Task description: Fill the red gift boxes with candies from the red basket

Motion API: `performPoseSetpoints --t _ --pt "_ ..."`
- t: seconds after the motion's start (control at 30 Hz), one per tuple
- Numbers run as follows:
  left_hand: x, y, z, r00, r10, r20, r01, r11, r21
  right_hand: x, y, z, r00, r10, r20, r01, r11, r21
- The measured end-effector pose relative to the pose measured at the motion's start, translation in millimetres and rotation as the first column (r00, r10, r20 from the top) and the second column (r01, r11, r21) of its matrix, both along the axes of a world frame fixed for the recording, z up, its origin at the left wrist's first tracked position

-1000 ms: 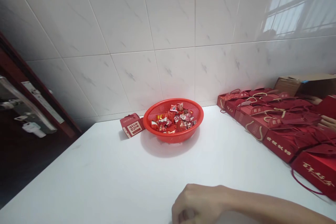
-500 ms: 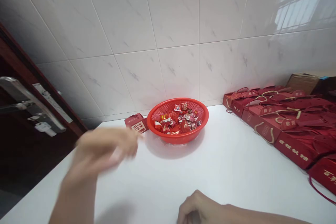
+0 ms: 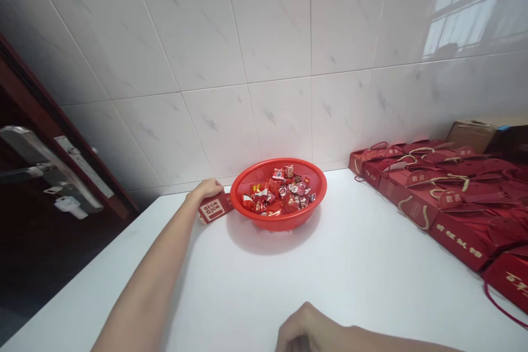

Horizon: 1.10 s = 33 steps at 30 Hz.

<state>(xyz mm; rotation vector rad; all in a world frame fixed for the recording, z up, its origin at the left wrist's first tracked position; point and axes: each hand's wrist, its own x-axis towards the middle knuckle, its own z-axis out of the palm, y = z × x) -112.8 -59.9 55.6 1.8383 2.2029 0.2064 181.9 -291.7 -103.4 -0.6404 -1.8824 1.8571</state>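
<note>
At the far left of the table, my left hand (image 3: pixel 206 188) grips the top of a small red gift box (image 3: pixel 212 209) with a cream double-happiness sign on its front. The box leans a little, and part of my fingers is hidden behind it. Just right of it stands a red plastic strainer basket (image 3: pixel 278 223) with many wrapped candies (image 3: pixel 284 190) in it. My right hand (image 3: pixel 303 327) rests near the table's front edge with its fingers curled in. No object shows in it; the frame's bottom edge cuts off the fingertips.
Rows of red gift boxes (image 3: pixel 457 242) with cord handles fill the table's right side. Behind them sits a brown cardboard box (image 3: pixel 472 133). A tiled wall (image 3: pixel 280 115) closes off the white table (image 3: pixel 330 264) at the back. On the left is a dark door with keys (image 3: pixel 68 203) in its lock.
My left hand has reached forward from above the table to the small red box and taken hold of its top. The box has shifted and tilted slightly. My right hand stays almost where it was.
</note>
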Motion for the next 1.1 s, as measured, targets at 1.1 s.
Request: performPoseSetpoints --t 1.1 --pt "121 -181 -7.8 0.636 -0.707 0.309 0.689 0.701 0.186 63 69 136.0 0.900 -0.429 0.078 0.335 0.795 0.506"
